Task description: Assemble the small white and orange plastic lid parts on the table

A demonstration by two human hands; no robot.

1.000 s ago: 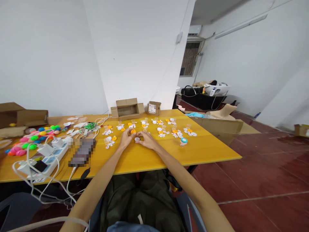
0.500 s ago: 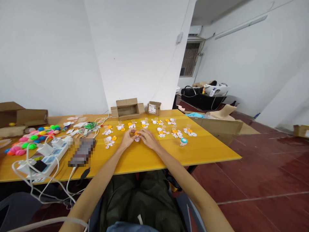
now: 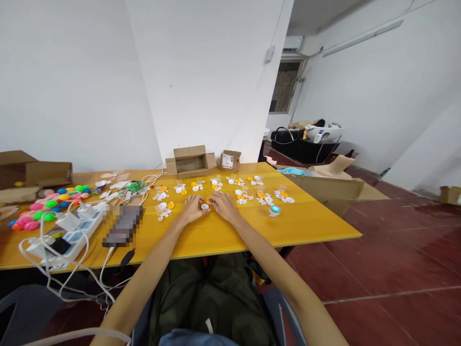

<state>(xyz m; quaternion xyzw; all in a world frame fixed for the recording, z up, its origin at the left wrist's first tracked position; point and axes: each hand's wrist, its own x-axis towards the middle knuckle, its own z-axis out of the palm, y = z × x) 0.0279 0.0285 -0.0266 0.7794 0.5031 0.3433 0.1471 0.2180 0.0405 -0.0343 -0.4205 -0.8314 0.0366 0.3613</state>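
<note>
On the yellow table (image 3: 223, 236), my left hand (image 3: 191, 210) curls its fingers and thumb around a small round white part (image 3: 205, 206). My right hand (image 3: 222, 206) pinches a small orange part (image 3: 208, 200) just beside it, close to the left fingertips. Beyond and beside both hands lie several small groups of white and orange plastic pieces with clear cups. A clear cup with a teal lid (image 3: 275, 209) stands to the right of my right hand.
Two cardboard boxes, one open (image 3: 190, 162) and one small (image 3: 230, 161), stand at the wall. To the left are a power strip (image 3: 77, 236) with tangled white cables, a blurred-out phone (image 3: 123, 226) and colourful balls (image 3: 50, 205). The table's right edge faces a large carton (image 3: 320, 190).
My hands have moved slightly apart. The white round part now shows between them, and the orange part is nearer my right fingertips.
</note>
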